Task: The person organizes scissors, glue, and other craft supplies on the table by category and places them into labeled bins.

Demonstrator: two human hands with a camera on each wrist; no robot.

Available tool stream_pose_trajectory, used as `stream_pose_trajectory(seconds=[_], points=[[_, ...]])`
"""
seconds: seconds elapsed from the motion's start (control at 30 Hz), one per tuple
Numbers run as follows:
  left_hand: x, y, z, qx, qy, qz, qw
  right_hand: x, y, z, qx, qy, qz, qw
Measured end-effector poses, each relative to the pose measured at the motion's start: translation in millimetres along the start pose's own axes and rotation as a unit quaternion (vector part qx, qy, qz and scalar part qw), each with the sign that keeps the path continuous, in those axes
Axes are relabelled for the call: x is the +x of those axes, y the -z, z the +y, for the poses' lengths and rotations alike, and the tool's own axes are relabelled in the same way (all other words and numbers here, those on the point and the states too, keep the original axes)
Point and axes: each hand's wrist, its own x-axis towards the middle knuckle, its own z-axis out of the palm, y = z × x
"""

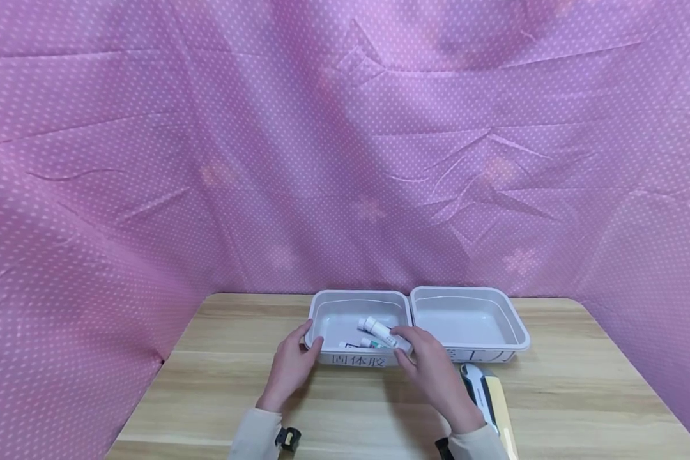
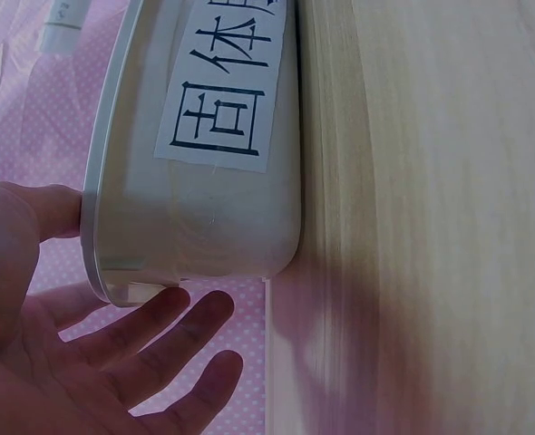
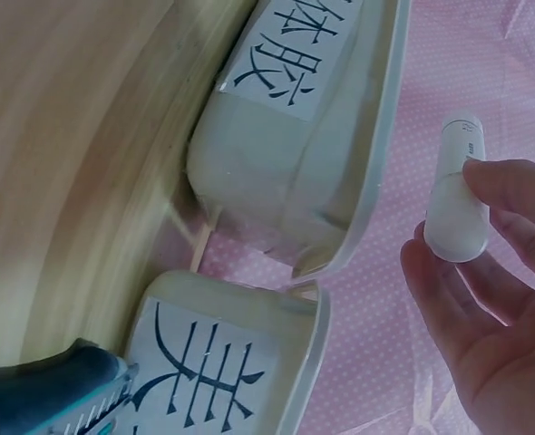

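My right hand pinches a white glue stick between thumb and fingers, tilted above the front right of the left tray. In the right wrist view the glue stick is held clear of the tray's rim. My left hand holds that tray by its front left corner; in the left wrist view the thumb lies at the rim and the other fingers spread along the outside of the wall. Inside the tray lie a green-banded glue stick and another white one, partly hidden by the front rim.
A second grey tray stands beside the left one, to its right. Both carry paper labels in front. Before the right tray, a grey and dark utility knife and a yellow one lie on the wooden table, partly under the right forearm. Pink dotted cloth hangs behind.
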Motion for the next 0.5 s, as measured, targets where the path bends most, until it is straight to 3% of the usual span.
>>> stream_pose_trajectory(seconds=[0.5], points=[[0.7, -1.5, 0.3, 0.004, -0.004, 0.004, 1.0000, 1.1, -6.7, 9.0, -0.035, -0.042, -0.007, 0.998]])
